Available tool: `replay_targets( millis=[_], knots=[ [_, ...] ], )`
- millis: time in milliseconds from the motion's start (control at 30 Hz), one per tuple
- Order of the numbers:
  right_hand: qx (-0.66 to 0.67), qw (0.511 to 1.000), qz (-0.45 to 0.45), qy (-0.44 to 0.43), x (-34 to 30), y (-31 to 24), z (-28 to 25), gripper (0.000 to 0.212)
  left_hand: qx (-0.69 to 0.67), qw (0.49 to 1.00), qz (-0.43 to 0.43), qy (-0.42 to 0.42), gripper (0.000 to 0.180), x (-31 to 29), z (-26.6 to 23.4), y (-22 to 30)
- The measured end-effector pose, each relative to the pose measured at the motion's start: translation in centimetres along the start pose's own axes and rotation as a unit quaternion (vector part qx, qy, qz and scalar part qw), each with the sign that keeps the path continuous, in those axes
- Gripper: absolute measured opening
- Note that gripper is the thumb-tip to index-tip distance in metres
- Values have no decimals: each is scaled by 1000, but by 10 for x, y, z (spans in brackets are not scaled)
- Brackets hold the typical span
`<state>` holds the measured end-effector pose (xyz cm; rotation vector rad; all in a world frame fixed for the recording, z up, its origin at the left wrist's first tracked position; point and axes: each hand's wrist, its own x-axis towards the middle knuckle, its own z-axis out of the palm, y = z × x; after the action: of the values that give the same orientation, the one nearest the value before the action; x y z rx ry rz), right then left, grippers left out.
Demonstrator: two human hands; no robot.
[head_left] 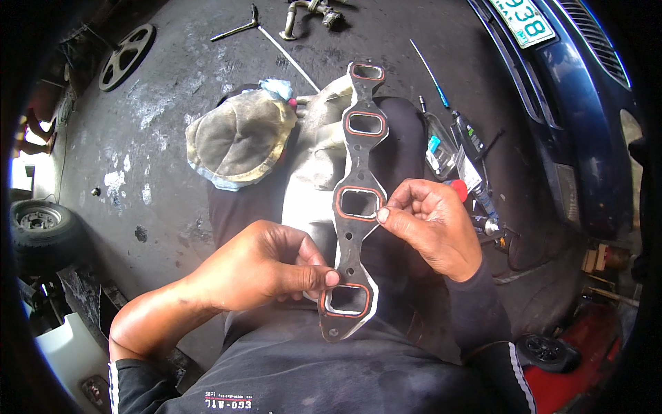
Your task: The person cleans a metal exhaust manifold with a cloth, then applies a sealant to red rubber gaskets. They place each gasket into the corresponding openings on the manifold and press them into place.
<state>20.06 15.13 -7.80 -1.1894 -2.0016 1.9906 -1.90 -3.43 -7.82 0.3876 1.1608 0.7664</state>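
A long black intake manifold gasket (360,160) with four-sided ports ringed in orange-red lies along the flange of a silver metal manifold (321,124) resting on my lap. My left hand (272,269) pinches the gasket's left edge just above the nearest port, thumb on top and some fingers hidden beneath. At the right edge, beside the second port from me, my right hand (434,224) closes thumb and forefinger on the gasket; its other fingers are curled. A soiled beige cloth (241,138) with light-blue edging sits over my left knee.
Right of my knees lie a blue-handled screwdriver (441,95), a dark bottle (470,134) and a clear bottle (438,148). A dark blue car (572,83) stands beyond. Ahead are a ratchet (238,29) and a bent pipe (293,21). A tyre (45,234) is at left.
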Motion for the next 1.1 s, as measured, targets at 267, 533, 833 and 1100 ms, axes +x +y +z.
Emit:
replay_targets(
  millis=[267, 533, 833, 1100],
  knots=[
    [15, 1000, 12, -6, 0, 0, -1, 18, -24, 1000, 2, 0, 20, 0, 0, -2],
    [15, 999, 26, -11, 0, -3, -2, 15, -11, 1000, 16, 6, 22, 5, -2, -11],
    [26, 998, 36, -35, -5, -6, -4, 19, -8, 1000, 12, 18, 22, 4, 1, -13],
    [14, 965, 122, -233, -20, -9, -6, 19, -2, 999, 33, 20, 22, 4, 3, -14]
  ],
)
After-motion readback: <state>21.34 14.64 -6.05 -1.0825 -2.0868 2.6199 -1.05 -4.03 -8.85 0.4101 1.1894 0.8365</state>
